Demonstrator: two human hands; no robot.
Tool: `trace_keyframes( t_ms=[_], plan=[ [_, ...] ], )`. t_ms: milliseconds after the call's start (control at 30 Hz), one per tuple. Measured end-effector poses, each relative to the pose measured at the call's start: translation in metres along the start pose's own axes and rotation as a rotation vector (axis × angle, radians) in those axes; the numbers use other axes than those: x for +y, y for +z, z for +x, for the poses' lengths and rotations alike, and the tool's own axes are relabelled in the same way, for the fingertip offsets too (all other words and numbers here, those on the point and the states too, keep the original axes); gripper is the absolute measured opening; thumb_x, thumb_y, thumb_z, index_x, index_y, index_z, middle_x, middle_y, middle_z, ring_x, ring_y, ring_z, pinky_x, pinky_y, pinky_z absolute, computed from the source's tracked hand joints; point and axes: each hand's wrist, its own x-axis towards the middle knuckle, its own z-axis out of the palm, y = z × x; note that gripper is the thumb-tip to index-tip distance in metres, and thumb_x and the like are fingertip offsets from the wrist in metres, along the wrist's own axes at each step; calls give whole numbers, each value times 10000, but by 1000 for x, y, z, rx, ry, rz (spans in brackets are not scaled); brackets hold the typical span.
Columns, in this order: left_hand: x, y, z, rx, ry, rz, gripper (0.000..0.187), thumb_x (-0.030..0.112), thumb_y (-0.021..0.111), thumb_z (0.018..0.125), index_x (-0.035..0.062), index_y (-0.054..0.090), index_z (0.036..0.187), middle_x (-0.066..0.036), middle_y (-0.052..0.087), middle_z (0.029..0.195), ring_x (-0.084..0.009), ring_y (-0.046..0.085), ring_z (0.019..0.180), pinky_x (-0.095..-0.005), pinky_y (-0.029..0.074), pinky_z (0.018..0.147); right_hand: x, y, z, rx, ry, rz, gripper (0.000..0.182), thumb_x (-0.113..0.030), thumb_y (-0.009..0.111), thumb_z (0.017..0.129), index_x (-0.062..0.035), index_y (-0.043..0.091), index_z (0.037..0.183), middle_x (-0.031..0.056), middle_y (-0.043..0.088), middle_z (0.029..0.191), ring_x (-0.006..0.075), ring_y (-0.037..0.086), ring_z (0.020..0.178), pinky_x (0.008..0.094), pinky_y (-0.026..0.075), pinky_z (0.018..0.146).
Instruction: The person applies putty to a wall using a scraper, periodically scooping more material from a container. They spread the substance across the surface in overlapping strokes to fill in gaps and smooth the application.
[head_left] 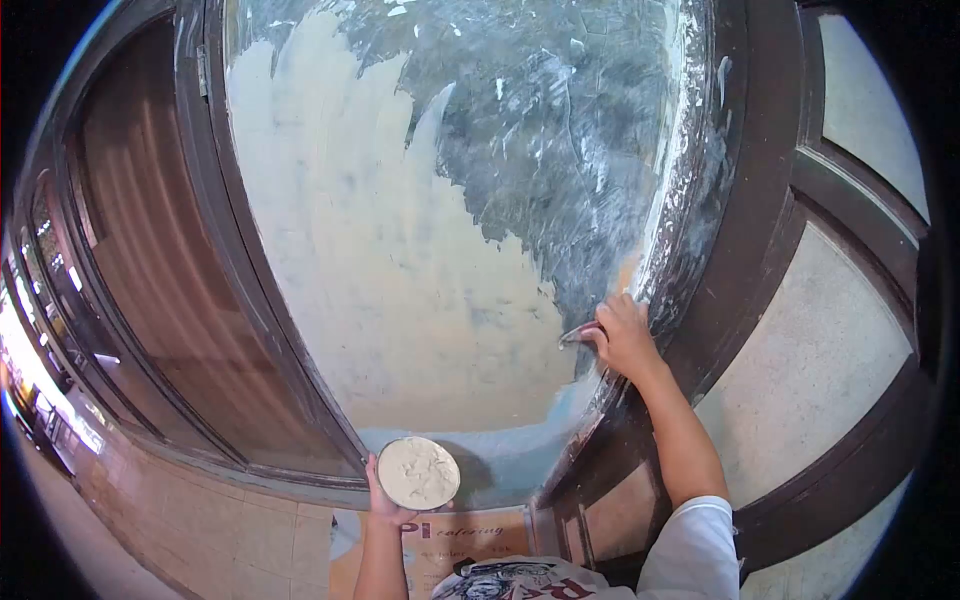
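Observation:
My right hand (625,335) grips a small flat spreading blade (578,335) and presses it against the glass pane (560,130) near its right edge. A cream-white coat (400,290) covers the left and lower part of the pane; the upper right stays dark with streaks. My left hand (385,505) holds a round bowl of white paste (417,472) from below, in front of the pane's bottom edge.
A dark brown wooden frame (740,200) surrounds the pane, smeared white along its right side. Another framed panel (150,260) stands to the left. Pale panels (810,360) lie to the right. Tiled floor (230,540) and a printed cardboard sheet (470,545) lie below.

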Motion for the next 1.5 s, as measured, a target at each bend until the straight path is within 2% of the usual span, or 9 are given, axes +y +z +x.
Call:
trace_keyframes(
  t_ms=[333,600,667,800,867,967,1200,1367,1500],
  plan=[
    [-6,8,-4,-119,-24,-5,930,840,366,906,163,449,1537,-185,483,1540,-521,519,1320,-829,445,908,6,8,2,148,-44,7,249,-238,769,835,-72,595,900,117,563,986,366,538,986,497,399,819],
    [-12,7,-7,109,-12,-192,911,835,353,911,171,465,1525,-184,498,1526,-525,537,1299,-823,460,890,4,7,6,120,-27,28,247,-255,763,843,-81,600,910,121,559,989,367,538,994,511,395,817],
    [-13,6,-3,-43,-16,4,921,840,348,910,170,449,1534,-182,479,1540,-532,528,1303,-834,458,877,3,6,5,172,-14,44,244,-246,767,838,-82,596,898,121,558,988,369,536,993,512,394,808],
    [-19,13,-1,-35,-38,-47,929,846,342,909,169,440,1538,-180,466,1551,-531,526,1305,-841,454,868,-8,38,-23,-65,-112,-14,243,-242,777,832,-84,609,907,115,562,984,368,536,992,518,405,808],
    [-22,19,-1,-41,-76,-329,934,849,346,906,167,438,1538,-183,469,1548,-531,527,1301,-839,456,866,2,36,-9,-51,-113,-31,243,-234,780,830,-76,613,911,121,567,978,374,539,988,519,411,817],
    [-23,5,-1,-19,-55,-155,921,843,358,906,175,445,1534,-182,484,1535,-534,532,1292,-825,468,853,-1,-5,19,170,27,33,249,-244,773,836,-70,607,900,137,577,978,386,554,957,521,417,819],
    [-21,4,-2,-82,-26,-76,887,831,358,909,195,465,1517,-180,505,1512,-531,542,1273,-816,475,835,-2,44,-23,-40,-128,-39,281,-241,806,789,-73,592,858,134,578,935,379,559,925,505,414,812],
    [-18,12,-9,-41,-79,-288,948,858,374,886,167,458,1530,-191,490,1532,-520,532,1300,-771,477,908,12,2,13,347,-23,35,261,-262,779,840,-73,611,907,135,576,900,368,566,880,473,444,760],
    [-22,5,-5,-61,-23,-74,981,870,385,873,147,465,1530,-196,486,1543,-513,530,1314,-771,472,930,8,26,-12,84,-171,93,241,-246,773,842,-77,609,890,126,572,902,358,565,880,483,443,758]
  ],
)
